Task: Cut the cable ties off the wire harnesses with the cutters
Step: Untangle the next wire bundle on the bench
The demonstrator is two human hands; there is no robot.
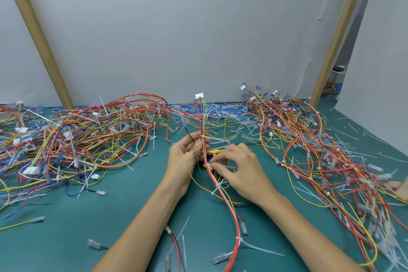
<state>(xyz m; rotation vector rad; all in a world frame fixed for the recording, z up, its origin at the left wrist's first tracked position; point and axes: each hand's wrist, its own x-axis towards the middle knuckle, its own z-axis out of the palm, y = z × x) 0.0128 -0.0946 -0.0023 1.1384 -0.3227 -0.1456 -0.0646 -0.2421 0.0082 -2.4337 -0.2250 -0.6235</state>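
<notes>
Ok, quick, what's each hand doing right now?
Left hand: holding the wire harness.
Right hand: fingers curled, pinching the same harness at a cable tie; yellow cutters underneath, seemingly not gripped.

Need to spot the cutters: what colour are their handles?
Yellow; head view, cutters under the right hand.

The cutters (217,151) were mostly hidden under the right hand (241,171), only bits of yellow handle showing. The harness (236,228) ran off the bottom edge. The left wire pile (66,139) was blurred and cut by the frame.
</notes>
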